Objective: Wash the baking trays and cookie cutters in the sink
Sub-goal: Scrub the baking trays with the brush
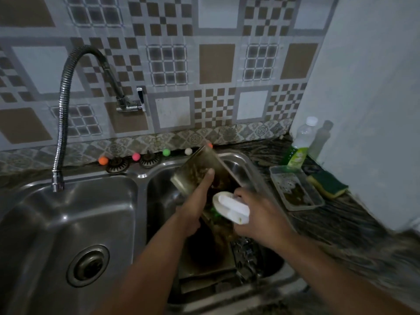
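A: Head view first. What do we see in the middle of the frame?

B: We see a dirty rectangular metal baking tray, tilted up over the right bowl of the shiny steel double sink. Our left hand holds its left edge, with one finger stretched out along it.

A: And our right hand?

B: It grips a white plastic scrubbing brush that touches the tray's lower part.

A: What lies under the tray?

B: More dark trays, low in the right bowl. We cannot tell how many.

A: And at the right of the frame?

B: A green and yellow sponge, a clear plastic tub and a soap bottle with green liquid. At the upper left, a bendy silver tap hangs over the left bowl.
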